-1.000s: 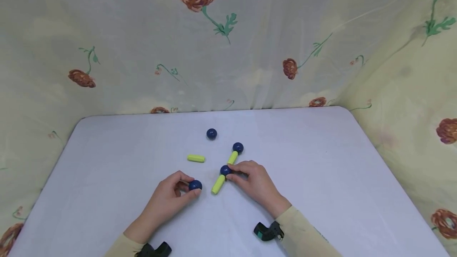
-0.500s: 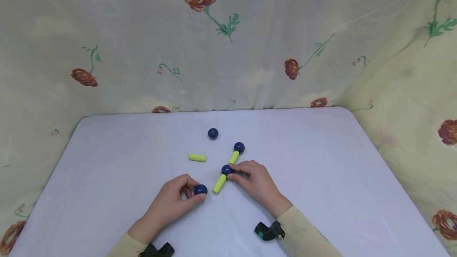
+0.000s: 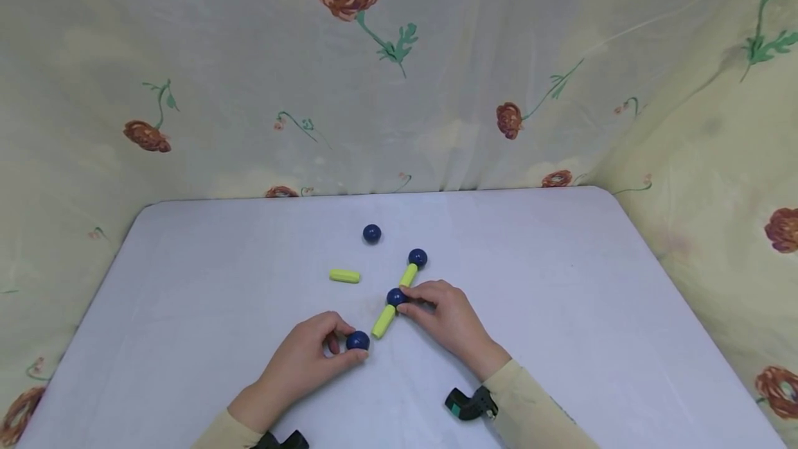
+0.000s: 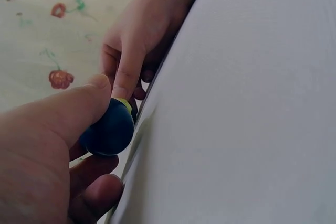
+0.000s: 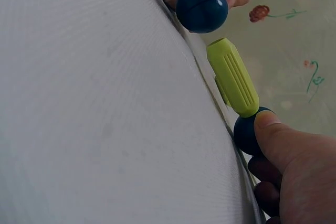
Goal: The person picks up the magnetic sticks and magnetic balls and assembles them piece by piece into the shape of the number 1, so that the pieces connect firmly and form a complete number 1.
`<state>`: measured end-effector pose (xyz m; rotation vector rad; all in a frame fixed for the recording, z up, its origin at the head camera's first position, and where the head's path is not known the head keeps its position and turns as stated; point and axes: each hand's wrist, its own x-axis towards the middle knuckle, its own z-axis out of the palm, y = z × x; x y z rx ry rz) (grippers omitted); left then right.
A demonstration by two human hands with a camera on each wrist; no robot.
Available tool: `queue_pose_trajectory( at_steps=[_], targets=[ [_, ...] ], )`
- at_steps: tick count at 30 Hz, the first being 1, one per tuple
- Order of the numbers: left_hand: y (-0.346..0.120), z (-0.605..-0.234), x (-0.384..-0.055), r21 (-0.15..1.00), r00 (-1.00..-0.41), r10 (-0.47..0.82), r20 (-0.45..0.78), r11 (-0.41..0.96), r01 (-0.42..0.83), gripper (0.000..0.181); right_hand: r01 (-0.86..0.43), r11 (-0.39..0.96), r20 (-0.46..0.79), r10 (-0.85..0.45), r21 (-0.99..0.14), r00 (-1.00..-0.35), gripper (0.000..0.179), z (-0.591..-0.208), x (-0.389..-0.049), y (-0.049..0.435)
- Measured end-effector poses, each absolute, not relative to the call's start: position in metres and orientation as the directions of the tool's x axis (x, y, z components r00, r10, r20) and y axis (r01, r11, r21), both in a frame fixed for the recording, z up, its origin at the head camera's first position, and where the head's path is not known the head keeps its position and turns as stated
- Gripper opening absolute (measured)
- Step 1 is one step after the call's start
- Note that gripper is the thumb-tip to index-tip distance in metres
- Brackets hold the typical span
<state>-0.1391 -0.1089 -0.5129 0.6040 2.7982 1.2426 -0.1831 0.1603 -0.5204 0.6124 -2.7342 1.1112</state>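
In the head view my left hand (image 3: 305,359) pinches a dark blue ball (image 3: 357,341) between thumb and fingers. My right hand (image 3: 450,321) grips another blue ball (image 3: 395,297), the middle of a joined chain. From this middle ball a yellow-green rod (image 3: 383,321) points toward me, and a second rod (image 3: 408,274) runs away to an end ball (image 3: 418,258). The right wrist view shows a small gap between the left hand's ball (image 5: 202,10) and the free end of the near ribbed rod (image 5: 233,77). In the left wrist view the ball (image 4: 108,129) mostly hides the chain.
A loose yellow-green rod (image 3: 345,276) lies left of the chain. Farther back rests a loose blue ball (image 3: 371,233). The white table (image 3: 561,262) ends at a flowered curtain (image 3: 424,123) behind it.
My left hand has brought its ball right and slightly toward me, closer to the near rod's free end. The right hand keeps its hold on the middle ball, nearly still.
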Motion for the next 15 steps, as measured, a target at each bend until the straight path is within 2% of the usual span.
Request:
queue_pose_trajectory(
  at_steps=[6,15],
  targets=[
    [-0.1076,-0.5129,-0.1360,0.695,-0.914,0.366,0.175,0.612,0.378,0.031,-0.425,0.637,0.276,-0.325,-0.643,-0.905,0.031,-0.5190,-0.1828,0.1599],
    [-0.1028,-0.5161,-0.1365,0.684,-0.900,0.407,0.155,0.613,0.395,0.035,-0.432,0.636,0.282,-0.329,-0.640,-0.901,0.031,-0.5199,-0.1834,0.1610]
  ],
)
